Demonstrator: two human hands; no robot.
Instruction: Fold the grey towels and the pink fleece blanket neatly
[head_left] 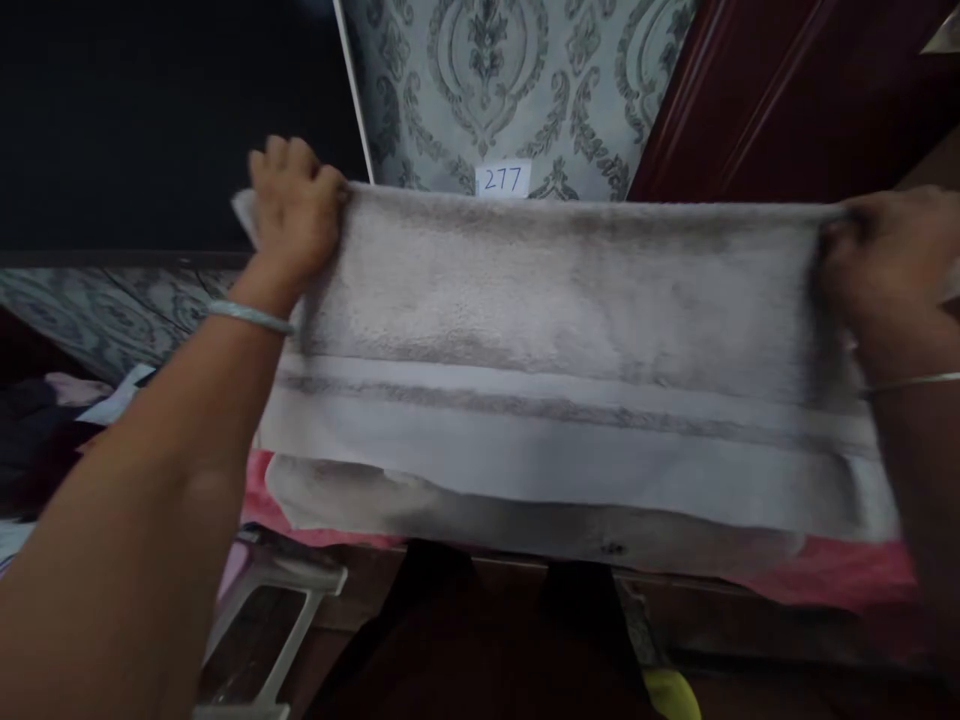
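A pale grey, soft-piled towel (480, 290) is stretched between my two hands, its top edge nearly level. My left hand (296, 205) is closed around the towel's upper left corner, with a small tip of cloth poking out beyond the fingers. My right hand (892, 250), blurred and near the right edge of the view, grips the upper right corner. Lower down, the towel shows a white band with a grey stripe. Beneath it lies more grey-white cloth (525, 525) over a pink cloth (840, 575).
A dark screen (165, 130) fills the upper left. Behind stands patterned wallpaper (487, 90) with a paper label (502, 179) reading 277. A dark red door (780, 100) is at right. A white-framed stool (277, 600) stands lower left, near piled clothes (45, 430). Something yellow (671, 692) shows below.
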